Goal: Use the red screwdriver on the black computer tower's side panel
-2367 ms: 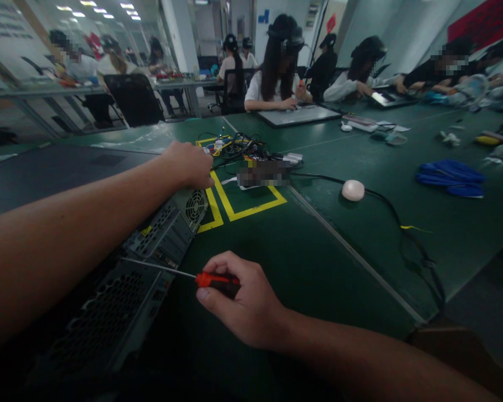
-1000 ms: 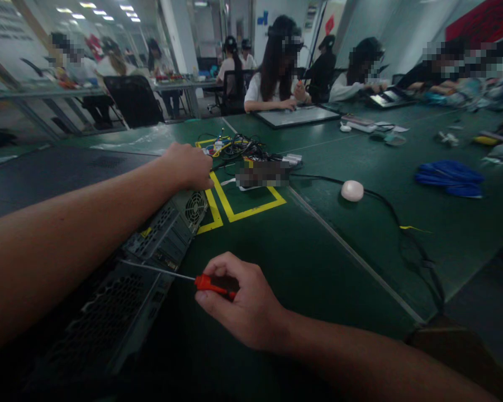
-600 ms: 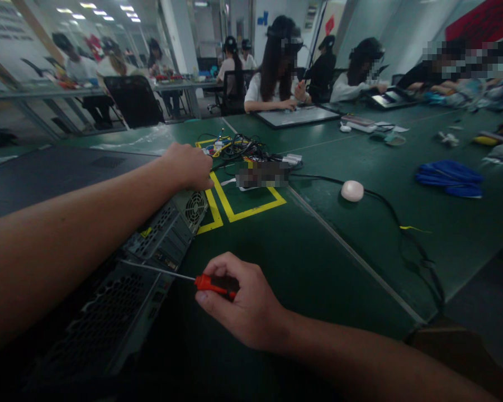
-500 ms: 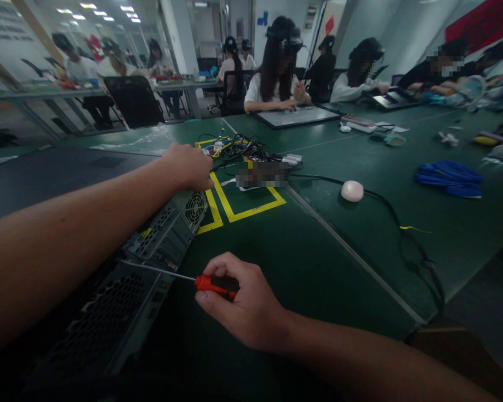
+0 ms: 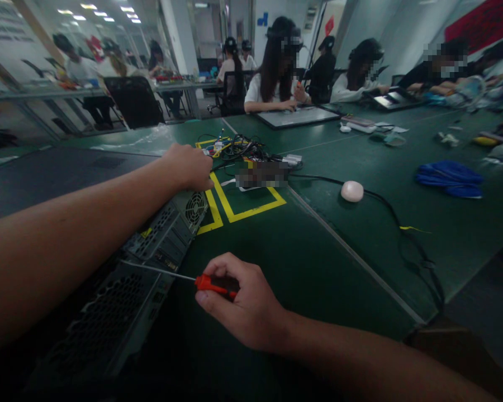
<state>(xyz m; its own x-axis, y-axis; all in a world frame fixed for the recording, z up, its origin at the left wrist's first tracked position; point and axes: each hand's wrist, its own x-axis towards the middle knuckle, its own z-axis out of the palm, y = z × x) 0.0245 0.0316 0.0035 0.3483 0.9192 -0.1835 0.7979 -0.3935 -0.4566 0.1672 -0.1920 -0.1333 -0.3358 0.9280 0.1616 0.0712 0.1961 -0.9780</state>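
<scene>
My right hand [image 5: 245, 301] is closed around the red and black handle of a screwdriver [image 5: 203, 283]. Its long metal shaft points left, and the tip meets the perforated rear panel of a computer case [image 5: 100, 318]. The case lies on its side at the left, with a round fan grille near its far corner. My left hand [image 5: 188, 167] bears on that far corner with its fingers curled over the edge; the fingertips are hidden. My left forearm crosses above the case and covers part of it.
Yellow tape [image 5: 255, 211] marks the green table [image 5: 318, 262]. Past my left hand lies a tangle of cables [image 5: 243, 148]. A pale pink rounded object [image 5: 352, 191] sits beside a black cable at right, near a blue bundle [image 5: 448, 177]. Several people work beyond.
The screwdriver handle has turned a little within my right hand, showing more red and less black. My left hand and the computer case have stayed put.
</scene>
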